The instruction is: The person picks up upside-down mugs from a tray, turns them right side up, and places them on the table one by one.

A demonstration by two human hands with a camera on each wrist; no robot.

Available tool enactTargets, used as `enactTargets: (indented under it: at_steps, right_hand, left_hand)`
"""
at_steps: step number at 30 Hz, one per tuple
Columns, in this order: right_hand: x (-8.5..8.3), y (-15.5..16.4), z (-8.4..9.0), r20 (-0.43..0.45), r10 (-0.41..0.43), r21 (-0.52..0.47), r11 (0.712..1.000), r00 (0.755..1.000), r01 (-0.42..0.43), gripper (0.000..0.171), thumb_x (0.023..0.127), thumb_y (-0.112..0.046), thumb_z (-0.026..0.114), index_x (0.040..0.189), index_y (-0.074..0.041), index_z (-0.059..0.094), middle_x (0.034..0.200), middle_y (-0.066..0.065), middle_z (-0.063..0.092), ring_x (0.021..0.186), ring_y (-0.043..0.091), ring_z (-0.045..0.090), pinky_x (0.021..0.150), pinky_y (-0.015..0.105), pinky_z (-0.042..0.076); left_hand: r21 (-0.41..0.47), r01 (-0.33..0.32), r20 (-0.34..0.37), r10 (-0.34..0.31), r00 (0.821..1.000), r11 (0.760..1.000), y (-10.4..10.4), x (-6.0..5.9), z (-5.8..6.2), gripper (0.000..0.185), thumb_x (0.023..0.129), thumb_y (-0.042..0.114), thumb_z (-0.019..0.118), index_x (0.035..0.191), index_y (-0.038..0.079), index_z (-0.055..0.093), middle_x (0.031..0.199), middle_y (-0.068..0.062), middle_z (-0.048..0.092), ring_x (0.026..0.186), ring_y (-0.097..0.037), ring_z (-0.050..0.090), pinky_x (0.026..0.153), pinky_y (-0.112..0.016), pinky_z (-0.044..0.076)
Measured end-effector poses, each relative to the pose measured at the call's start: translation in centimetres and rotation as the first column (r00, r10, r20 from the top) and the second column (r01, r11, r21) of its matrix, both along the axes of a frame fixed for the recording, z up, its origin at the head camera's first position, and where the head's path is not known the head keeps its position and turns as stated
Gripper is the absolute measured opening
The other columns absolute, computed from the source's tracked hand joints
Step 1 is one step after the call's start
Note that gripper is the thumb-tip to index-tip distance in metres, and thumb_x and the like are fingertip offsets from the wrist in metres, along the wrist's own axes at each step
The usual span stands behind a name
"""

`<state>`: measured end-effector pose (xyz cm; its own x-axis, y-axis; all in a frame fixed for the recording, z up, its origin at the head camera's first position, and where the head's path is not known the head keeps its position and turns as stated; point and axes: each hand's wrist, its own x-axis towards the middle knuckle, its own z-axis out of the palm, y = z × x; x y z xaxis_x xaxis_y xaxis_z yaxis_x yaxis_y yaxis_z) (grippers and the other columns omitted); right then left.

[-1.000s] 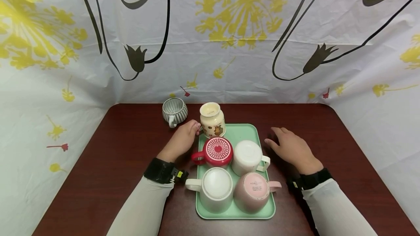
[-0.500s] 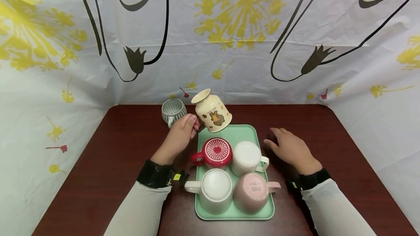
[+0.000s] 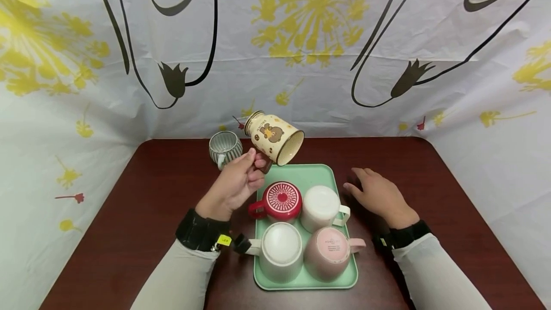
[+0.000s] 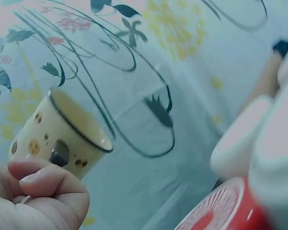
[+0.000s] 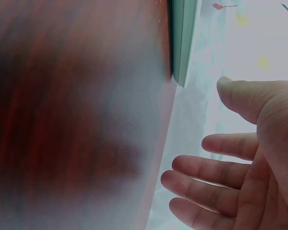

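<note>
Left hand (image 3: 234,186) grips a cream ceramic mug with bear prints (image 3: 272,137), lifted and tipped on its side, mouth facing right, above the far end of the mint-green plastic tray (image 3: 316,173). Just right of this hand, four mugs sit upside down in the tray: red (image 3: 281,200), white (image 3: 320,207), ribbed white (image 3: 281,250), pink (image 3: 330,251). Beyond it stands a grey striped cup (image 3: 225,148). Right hand (image 3: 379,195) rests open and flat on the dark red desk (image 3: 150,214), holding nothing.

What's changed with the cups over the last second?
The left hand lifted the cream bear mug off the green tray and tipped it onto its side. The right hand, the four upside-down mugs and the grey striped cup stayed put.
</note>
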<state>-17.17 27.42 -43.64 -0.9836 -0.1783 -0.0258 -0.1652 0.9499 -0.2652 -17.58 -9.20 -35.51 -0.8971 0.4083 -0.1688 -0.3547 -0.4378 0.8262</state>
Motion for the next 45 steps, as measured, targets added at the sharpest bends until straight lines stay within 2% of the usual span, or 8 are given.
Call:
enactTargets:
  at_steps: [8,17,25,29,34,37,41,45]
  right_hand:
    - [0.0,-0.2,0.0,-0.024,0.005,-0.007,1.000,1.000,-0.005,0.066,0.104,-0.045,0.060,0.152,-0.001,0.047,0.146,0.029,0.054,0.128,0.047,0.059,0.095,0.064,0.052]
    - [0.4,-0.7,1.0,-0.025,0.017,-0.011,1.000,1.000,-0.017,0.065,0.104,-0.045,0.060,0.152,-0.002,0.047,0.147,0.028,0.054,0.130,0.047,0.058,0.096,0.065,0.051]
    - [2.1,-3.1,5.2,-0.122,0.088,-0.090,0.991,0.989,-0.099,0.060,0.104,-0.045,0.060,0.151,-0.008,0.051,0.146,0.017,0.057,0.128,0.037,0.062,0.095,0.060,0.054]
    - [2.7,-5.6,7.8,-0.215,0.203,-0.152,0.959,0.955,-0.238,0.052,0.103,-0.040,0.065,0.145,-0.011,0.059,0.138,0.008,0.064,0.119,0.026,0.066,0.095,0.052,0.056]
    - [2.3,-8.8,9.8,-0.220,0.327,-0.341,0.857,0.919,-0.386,0.037,0.103,-0.031,0.067,0.136,-0.014,0.065,0.131,0.001,0.067,0.112,0.017,0.066,0.090,0.040,0.058]
    - [2.0,-10.3,10.2,-0.197,0.335,-0.439,0.810,0.921,-0.389,0.025,0.103,-0.026,0.067,0.126,-0.016,0.069,0.123,-0.001,0.069,0.109,0.015,0.066,0.087,0.037,0.058]
    - [1.8,-11.5,10.5,-0.202,0.282,-0.489,0.801,0.938,-0.346,0.016,0.103,-0.024,0.067,0.117,-0.017,0.073,0.116,-0.002,0.071,0.105,0.015,0.066,0.087,0.040,0.056]
    - [2.0,-12.1,10.9,-0.191,0.208,-0.537,0.796,0.959,-0.280,0.017,0.103,-0.024,0.067,0.115,-0.015,0.075,0.116,0.000,0.072,0.105,0.017,0.065,0.088,0.042,0.055]
  left_hand:
    - [0.278,0.006,0.197,-0.063,0.978,0.961,1.4,-0.2,0.2,0.037,0.113,0.036,0.027,0.091,0.015,0.047,0.076,0.010,0.045,0.055,-0.001,0.033,0.054,-0.014,0.027]
    - [0.336,0.006,0.223,-0.086,0.971,0.942,2.8,0.0,-0.2,0.036,0.112,0.035,0.027,0.092,0.013,0.048,0.074,0.009,0.046,0.054,-0.002,0.032,0.053,-0.015,0.025]
    - [0.349,-0.033,0.237,-0.055,0.970,0.936,4.0,0.4,0.0,0.034,0.113,0.034,0.029,0.093,0.013,0.047,0.074,0.009,0.044,0.053,-0.002,0.031,0.053,-0.014,0.023]
    - [0.372,-0.057,0.245,-0.039,0.969,0.927,4.6,0.6,0.2,0.031,0.113,0.033,0.030,0.092,0.015,0.046,0.076,0.008,0.043,0.054,-0.002,0.031,0.053,-0.014,0.022]
    - [0.389,-0.052,0.239,-0.046,0.970,0.920,5.1,0.9,0.4,0.031,0.112,0.032,0.031,0.092,0.015,0.046,0.078,0.007,0.043,0.055,-0.002,0.031,0.054,-0.014,0.022]
    - [0.390,-0.026,0.224,-0.068,0.972,0.920,5.4,1.2,0.6,0.031,0.112,0.032,0.029,0.093,0.015,0.046,0.081,0.007,0.043,0.056,-0.002,0.031,0.054,-0.014,0.023]
    - [0.358,-0.009,0.191,-0.064,0.979,0.934,5.6,1.4,0.6,0.031,0.113,0.029,0.028,0.094,0.015,0.048,0.086,0.006,0.045,0.058,-0.001,0.032,0.054,-0.014,0.025]
    - [0.237,-0.032,0.146,-0.004,0.989,0.971,5.8,1.5,0.6,0.031,0.115,0.022,0.029,0.099,0.012,0.053,0.093,0.004,0.050,0.063,-0.001,0.036,0.055,-0.013,0.028]
